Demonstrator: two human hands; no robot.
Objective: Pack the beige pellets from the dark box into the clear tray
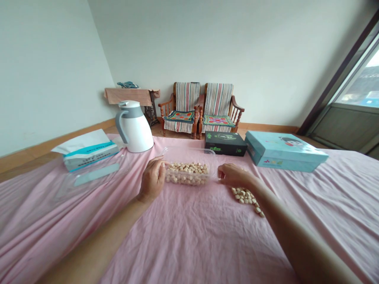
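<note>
A clear plastic container (189,155) is standing mid-table on a pink cloth (183,240), holding many small beige pieces (189,169). The left hand (152,179) is gripping its left end, thumb at the rim. The right hand (231,174) is hovering just beside the right end, fingers curling inward; whether they are enclosing anything cannot be told. Loose beige pieces (244,196) are lying below the right wrist. Farther out, a tissue pack (90,153) and a white jug (138,132) are standing at left, a black box (225,143) and a light-blue box (286,152) at right; two chairs (187,98) are standing beyond
</note>
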